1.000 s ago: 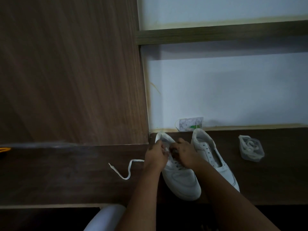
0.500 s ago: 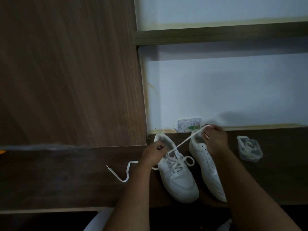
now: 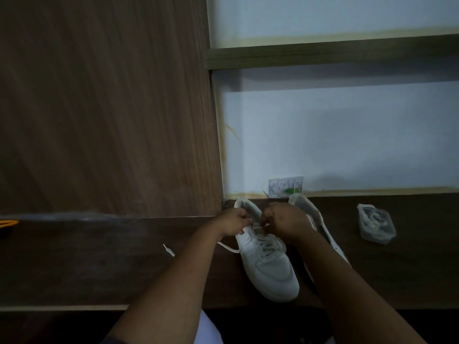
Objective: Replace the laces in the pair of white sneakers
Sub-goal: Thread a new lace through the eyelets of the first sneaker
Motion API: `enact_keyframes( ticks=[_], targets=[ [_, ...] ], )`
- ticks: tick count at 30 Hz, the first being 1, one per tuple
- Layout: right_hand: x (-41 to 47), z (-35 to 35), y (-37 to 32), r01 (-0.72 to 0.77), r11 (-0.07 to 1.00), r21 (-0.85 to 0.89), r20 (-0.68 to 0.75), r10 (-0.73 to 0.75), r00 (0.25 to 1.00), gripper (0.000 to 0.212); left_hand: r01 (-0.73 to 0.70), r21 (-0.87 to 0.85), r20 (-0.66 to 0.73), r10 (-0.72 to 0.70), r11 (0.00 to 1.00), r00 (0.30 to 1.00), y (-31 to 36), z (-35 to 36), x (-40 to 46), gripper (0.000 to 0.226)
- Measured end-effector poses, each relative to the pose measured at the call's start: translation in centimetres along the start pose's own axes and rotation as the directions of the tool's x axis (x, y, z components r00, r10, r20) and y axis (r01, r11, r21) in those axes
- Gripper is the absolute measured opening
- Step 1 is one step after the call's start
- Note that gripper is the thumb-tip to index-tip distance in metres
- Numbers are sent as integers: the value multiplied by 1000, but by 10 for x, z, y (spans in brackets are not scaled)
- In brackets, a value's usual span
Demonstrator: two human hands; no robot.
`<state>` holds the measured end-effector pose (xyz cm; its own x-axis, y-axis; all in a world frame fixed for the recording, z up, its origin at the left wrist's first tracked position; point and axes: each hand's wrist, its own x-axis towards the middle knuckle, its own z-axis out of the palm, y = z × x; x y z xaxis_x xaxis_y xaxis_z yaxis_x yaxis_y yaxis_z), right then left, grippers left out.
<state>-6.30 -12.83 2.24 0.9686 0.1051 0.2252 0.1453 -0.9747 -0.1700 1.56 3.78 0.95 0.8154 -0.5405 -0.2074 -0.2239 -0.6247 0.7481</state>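
Grip (image 3: 235,223) on flat woven lace (image 3: 244,230)

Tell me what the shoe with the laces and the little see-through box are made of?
The laced sneaker looks like smooth white leather or faux leather: a matte surface with stitched panels. Its lace looks like flat woven fabric. The small box looks like clear plastic, since something pale and coiled shows through its walls. The dim light leaves all this uncertain.
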Motion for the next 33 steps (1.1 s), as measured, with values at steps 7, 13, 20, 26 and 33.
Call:
enact_keyframes(
  ticks=[7, 13, 20, 26, 33],
  targets=[
    [-1, 3, 20, -209, 831, 516, -325, 415, 850, 9, -57, -47, -52, 54, 997, 997, -12, 7, -2, 16],
    [0, -3, 75, -396, 235, 888, -49, 903, 427, 17, -74, -18, -57, 72, 997, 996, -12, 9, -1, 16],
    [11, 3, 47, -219, 139, 966, 36, 765, 644, 11, -76, -91, -41, 73, 993, 997, -18, 9, -10, 19],
    [-6, -5, 76, -176, 164, 971, -80, 910, 406, 12, -64, 123, -63, 72, 990, 995, -21, 7, -17, 31],
    [-18, -3, 67, -448, 551, 703, 23, 613, 790, 17, 27, 117, -74, -18, 993, 997, -26, 10, -28, 95]
  ],
)
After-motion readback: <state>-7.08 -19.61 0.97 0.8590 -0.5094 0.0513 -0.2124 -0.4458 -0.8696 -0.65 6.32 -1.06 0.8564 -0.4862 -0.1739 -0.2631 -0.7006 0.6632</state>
